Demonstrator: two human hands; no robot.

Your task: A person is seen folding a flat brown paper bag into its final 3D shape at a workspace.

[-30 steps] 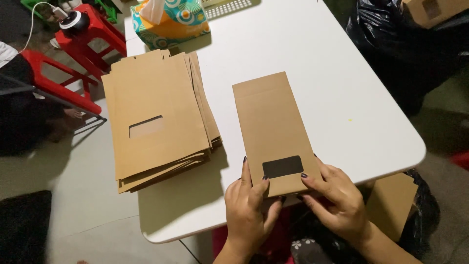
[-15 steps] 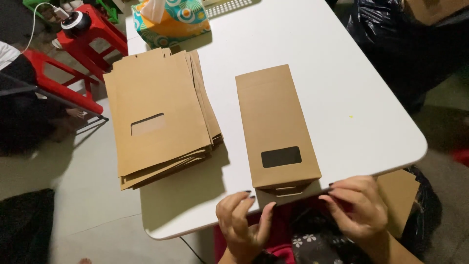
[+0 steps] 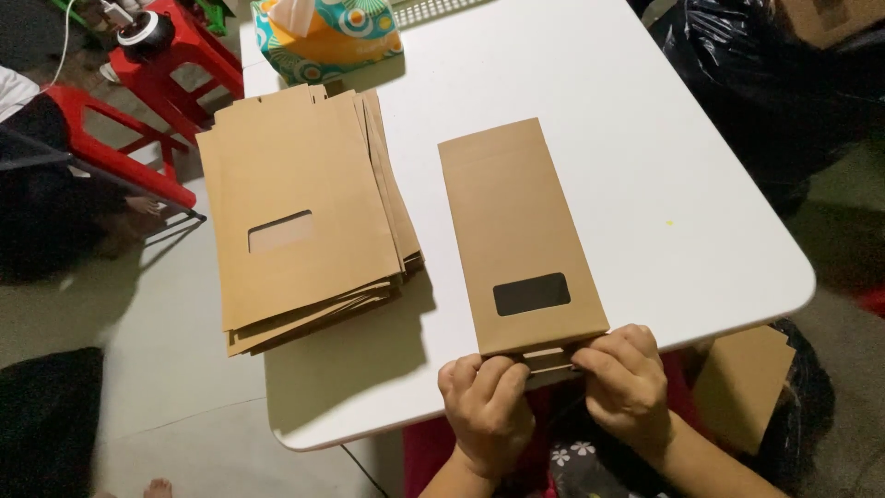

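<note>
We are holding the near end of the flat brown paper bag with a dark rectangular window (image 3: 521, 242), which is lying lengthwise on the white counter (image 3: 664, 166) with its bottom flap just over the near edge. Our left hand (image 3: 487, 410) is curling its fingers (image 3: 479, 373) closed on the left part of the folded flap, and our right hand (image 3: 625, 383) is pinching the right part with the fingers (image 3: 604, 350) bent tight; both hands are gripping the paper, nothing else.

To do this fold well, we think both hands should be pressing evenly, keeping the crease parallel to the near edge of the counter, so the flap is not going crooked. The paper is thin and will probably crease easily, so a firm, sliding press should be enough.

For room: the stack of flat brown paper bags with cut-out windows (image 3: 300, 217) is resting near the left edge of the counter, and some of it is hanging over that edge. It is near our bag but apart from it. The colourful tissue box (image 3: 323, 37) is sitting at the far left corner, well apart. The right half of the counter is giving us space to push the bag away. Below the left edge a red plastic stool (image 3: 175, 55) is standing on the floor, and a black plastic sack (image 3: 765, 74) is standing beyond the right edge.
</note>
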